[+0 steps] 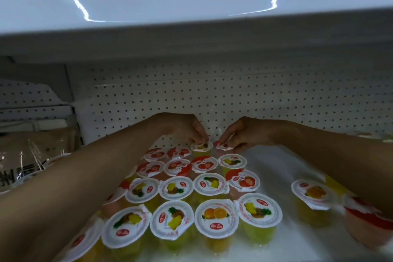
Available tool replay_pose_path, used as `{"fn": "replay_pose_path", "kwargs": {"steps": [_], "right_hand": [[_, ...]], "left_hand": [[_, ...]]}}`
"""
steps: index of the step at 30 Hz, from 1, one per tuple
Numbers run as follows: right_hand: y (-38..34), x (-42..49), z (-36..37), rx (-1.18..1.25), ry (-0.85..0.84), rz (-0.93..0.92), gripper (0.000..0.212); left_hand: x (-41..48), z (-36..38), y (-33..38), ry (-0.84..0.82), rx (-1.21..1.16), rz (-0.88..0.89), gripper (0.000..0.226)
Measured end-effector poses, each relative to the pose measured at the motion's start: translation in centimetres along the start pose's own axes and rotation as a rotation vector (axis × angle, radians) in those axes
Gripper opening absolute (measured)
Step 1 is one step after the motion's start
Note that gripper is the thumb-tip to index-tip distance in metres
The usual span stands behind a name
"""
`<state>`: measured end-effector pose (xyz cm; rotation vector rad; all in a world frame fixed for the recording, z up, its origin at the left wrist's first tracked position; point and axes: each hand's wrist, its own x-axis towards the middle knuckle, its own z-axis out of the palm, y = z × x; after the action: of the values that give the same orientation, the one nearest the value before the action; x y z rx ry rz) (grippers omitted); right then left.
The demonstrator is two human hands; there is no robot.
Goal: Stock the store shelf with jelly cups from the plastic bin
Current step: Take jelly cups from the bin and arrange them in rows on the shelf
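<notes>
Beside pegboard (265, 100), left hand (182, 128) and right hand (247, 134) pinch round-lidded cups (202, 147).

The white shelf (276, 166) carries jelly cups (176, 188) standing upright in close rows, lids touching, across its left and middle. An orange cup (312, 192) and a red cup (365, 212) stand apart at the right front, just beside each other.
</notes>
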<state>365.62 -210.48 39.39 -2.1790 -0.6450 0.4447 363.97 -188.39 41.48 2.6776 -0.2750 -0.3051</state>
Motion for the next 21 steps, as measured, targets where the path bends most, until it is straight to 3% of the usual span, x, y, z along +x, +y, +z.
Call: {"fn": "replay_pose_path", "kwargs": {"steps": [11, 21], "right_hand": [[-0.3, -0.2, 0.3, 0.009, -0.057, -0.013, 0.025], [-0.9, -0.9, 1.5, -0.114, -0.002, -0.029, 0.026]], "left_hand": [[-1.8, 0.2, 0.2, 0.036, -0.08, -0.012, 0.025], [-1.8, 1.8, 0.1, 0.09, 0.057, 0.025, 0.026]]}}
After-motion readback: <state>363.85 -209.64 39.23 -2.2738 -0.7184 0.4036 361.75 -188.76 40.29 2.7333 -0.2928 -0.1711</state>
